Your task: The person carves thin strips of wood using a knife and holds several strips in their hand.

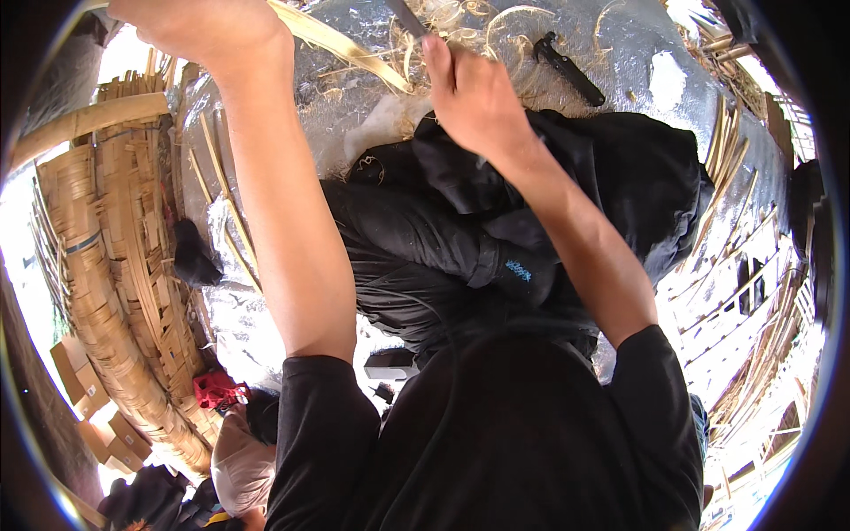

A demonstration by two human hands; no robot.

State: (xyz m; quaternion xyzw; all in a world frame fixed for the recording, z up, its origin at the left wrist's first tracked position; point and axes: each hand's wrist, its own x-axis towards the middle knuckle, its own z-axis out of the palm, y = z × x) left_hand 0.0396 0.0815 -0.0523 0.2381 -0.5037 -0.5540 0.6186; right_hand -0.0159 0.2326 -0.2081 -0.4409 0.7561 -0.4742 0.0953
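My left hand [208,25] is raised at the upper left with its fingers curled; the top edge cuts part of it off, and what it grips is hidden. A pale bamboo strip [341,46] slants from beside my left wrist down to a spot near my right hand. My right hand [478,97] is a fist around a knife [407,16], whose dark blade points up and left out of the frame. Thin curly shavings [518,16] lie about the blade. Black cloth [633,168] covers my lap below the right hand.
A black hand tool [571,71] lies on the shiny grey sheet [637,40]. Woven bamboo rolls [111,265] stand at the left, cardboard boxes [111,434] below them. Another person [241,460] is at the lower left. Many thin sticks [761,354] lie at the right.
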